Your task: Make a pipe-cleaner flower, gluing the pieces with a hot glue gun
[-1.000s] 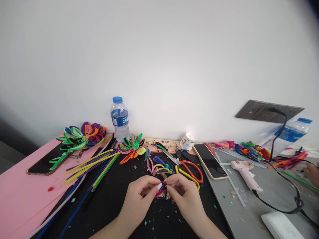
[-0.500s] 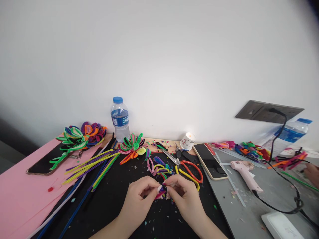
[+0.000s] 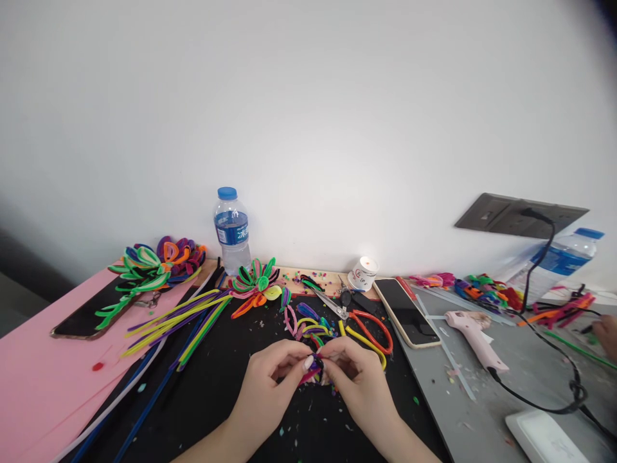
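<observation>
Between my fingertips is a small dark purple and magenta piece of pipe cleaner [image 3: 317, 366], partly covered by the fingers. My left hand [image 3: 272, 386] pinches it from the left with thumb and forefinger. From the other side my right hand [image 3: 357, 386] is closed on the same piece. Just beyond the hands lie bent, coloured pipe cleaner loops [image 3: 308, 323] on the black mat [image 3: 231, 392]. Scissors with red and yellow handles [image 3: 370, 333] rest behind my right hand. A pipe cleaner flower [image 3: 258, 283] stands farther back.
Left are loose pipe cleaners [image 3: 183, 318], a water bottle [image 3: 232, 235] and a phone [image 3: 87, 312] under more flowers. Right are another phone [image 3: 407, 313], a paper cup [image 3: 363, 274], a pink glue gun [image 3: 475, 339] with its cord, and another person's hand [image 3: 605, 334].
My hands stay in nearly the same place, with only a slight shift of the fingers around the piece. The other person's hand at the right edge has moved slightly.
</observation>
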`<state>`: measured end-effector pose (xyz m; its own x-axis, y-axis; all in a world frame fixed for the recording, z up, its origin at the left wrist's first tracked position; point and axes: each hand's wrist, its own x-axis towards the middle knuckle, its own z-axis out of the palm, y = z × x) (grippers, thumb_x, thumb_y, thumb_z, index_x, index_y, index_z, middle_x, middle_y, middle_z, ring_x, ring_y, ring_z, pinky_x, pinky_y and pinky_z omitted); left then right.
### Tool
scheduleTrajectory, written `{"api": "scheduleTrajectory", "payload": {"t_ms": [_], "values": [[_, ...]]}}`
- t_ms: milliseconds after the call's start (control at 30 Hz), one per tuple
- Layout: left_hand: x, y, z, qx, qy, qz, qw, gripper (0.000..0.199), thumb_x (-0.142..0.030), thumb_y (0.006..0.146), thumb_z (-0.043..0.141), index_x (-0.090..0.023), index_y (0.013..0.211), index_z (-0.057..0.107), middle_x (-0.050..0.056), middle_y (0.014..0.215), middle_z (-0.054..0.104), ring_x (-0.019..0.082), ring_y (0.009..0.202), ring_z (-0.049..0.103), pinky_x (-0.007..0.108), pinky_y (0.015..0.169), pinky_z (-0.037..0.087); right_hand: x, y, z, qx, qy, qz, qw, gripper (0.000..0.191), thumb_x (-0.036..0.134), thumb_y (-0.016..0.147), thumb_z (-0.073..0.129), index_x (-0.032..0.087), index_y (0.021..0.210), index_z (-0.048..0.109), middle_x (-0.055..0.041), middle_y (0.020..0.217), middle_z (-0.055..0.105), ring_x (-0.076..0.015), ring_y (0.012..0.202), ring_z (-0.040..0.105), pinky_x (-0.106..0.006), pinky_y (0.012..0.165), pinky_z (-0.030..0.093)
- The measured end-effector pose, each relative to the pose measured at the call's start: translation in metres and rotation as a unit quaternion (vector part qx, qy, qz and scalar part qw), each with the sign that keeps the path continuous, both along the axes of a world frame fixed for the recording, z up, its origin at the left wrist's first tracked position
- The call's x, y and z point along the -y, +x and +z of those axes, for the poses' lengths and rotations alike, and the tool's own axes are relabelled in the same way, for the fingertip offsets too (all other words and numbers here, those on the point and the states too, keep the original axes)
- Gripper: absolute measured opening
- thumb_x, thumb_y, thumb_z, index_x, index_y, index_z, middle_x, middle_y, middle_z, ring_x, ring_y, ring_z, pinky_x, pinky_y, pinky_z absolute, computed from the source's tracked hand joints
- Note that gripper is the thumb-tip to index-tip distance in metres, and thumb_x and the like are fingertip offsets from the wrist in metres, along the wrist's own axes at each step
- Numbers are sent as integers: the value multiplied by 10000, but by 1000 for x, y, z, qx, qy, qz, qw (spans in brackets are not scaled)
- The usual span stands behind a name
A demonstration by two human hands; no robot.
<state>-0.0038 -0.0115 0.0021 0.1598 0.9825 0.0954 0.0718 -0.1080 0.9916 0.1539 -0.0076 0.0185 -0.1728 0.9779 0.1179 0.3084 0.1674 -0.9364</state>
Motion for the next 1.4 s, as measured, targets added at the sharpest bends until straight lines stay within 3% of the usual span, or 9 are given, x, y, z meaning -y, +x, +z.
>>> {"api": "scheduleTrajectory", "payload": {"t_ms": [867,1400], "values": [[0,0,5,0,-10,-3,1000,106,-233,779,554,-173,775,642,28,743,658,162,661,628,234,610,527,-1,1,5,18,3,22,1000,92,111,761,522,183,758,580,11,631,574,-118,529,535,-207,501,417],[-1,-1,3,-29,-6,-1,1000,111,-211,779,548,-170,750,646,29,720,650,157,640,611,220,579,497,-2,1,2,-30,-37,34,998,92,111,755,523,187,727,565,15,634,572,-127,549,577,-217,533,461]]}}
